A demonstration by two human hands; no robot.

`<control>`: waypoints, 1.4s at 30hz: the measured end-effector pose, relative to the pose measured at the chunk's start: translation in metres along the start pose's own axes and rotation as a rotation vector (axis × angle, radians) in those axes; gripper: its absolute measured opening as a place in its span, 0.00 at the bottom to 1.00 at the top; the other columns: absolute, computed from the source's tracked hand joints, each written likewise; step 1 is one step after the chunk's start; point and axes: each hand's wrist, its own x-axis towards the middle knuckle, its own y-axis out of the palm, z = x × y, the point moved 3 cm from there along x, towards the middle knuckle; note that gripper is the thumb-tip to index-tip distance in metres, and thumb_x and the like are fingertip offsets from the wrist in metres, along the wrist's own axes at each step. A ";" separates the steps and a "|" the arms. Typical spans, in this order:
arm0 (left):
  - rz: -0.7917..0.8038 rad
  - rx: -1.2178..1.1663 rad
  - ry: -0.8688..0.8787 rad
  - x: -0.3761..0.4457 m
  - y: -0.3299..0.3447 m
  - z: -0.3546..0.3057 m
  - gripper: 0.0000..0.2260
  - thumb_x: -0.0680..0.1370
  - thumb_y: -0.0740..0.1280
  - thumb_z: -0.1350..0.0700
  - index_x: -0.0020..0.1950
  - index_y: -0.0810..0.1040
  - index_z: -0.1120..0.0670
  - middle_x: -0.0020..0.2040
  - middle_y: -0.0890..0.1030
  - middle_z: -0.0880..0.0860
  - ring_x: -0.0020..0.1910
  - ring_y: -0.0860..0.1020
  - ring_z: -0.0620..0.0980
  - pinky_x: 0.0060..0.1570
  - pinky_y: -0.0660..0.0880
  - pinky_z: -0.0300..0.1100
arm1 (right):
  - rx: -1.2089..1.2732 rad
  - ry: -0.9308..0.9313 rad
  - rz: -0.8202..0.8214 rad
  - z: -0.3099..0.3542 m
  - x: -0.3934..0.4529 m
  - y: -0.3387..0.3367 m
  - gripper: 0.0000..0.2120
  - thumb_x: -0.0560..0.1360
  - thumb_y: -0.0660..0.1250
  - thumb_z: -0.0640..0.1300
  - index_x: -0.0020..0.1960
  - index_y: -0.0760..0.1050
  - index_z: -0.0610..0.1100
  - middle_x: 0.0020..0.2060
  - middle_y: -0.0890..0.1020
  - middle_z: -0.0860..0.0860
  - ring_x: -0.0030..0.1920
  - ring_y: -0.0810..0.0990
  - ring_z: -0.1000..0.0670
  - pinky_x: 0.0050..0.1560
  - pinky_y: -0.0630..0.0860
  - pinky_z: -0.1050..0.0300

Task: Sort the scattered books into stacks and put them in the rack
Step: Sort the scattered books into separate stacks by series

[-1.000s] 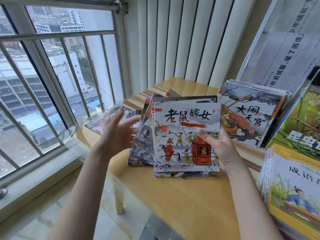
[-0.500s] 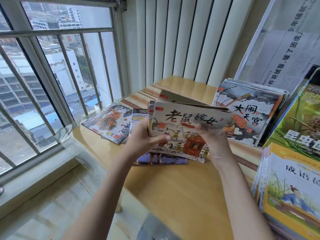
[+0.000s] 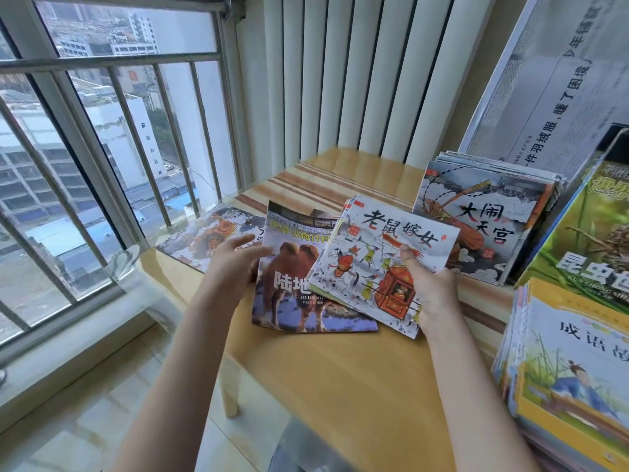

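Wooden worktop [image 3: 340, 386] by window: R hand [image 3: 429, 290] grips thin picture-book bundle [image 3: 381, 260], L hand [image 3: 235, 264] open-fingered at camel book [image 3: 296, 284]. Some stacks already racked at right; approx. midway, loose books left.

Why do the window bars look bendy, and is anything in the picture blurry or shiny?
In the head view, the wide lens bows the window bars; daylight from the window puts shine on the wooden table; the left hand looks slightly soft, while the mouse-wedding book in the right hand stays readable.
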 end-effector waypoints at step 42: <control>0.350 0.552 0.669 0.005 0.266 0.038 0.39 0.77 0.67 0.53 0.77 0.44 0.59 0.73 0.63 0.60 0.72 0.60 0.55 0.69 0.57 0.42 | -1.139 -0.634 -0.605 0.067 0.066 -0.073 0.39 0.70 0.72 0.37 0.75 0.56 0.42 0.65 0.68 0.41 0.56 0.74 0.41 0.48 0.77 0.50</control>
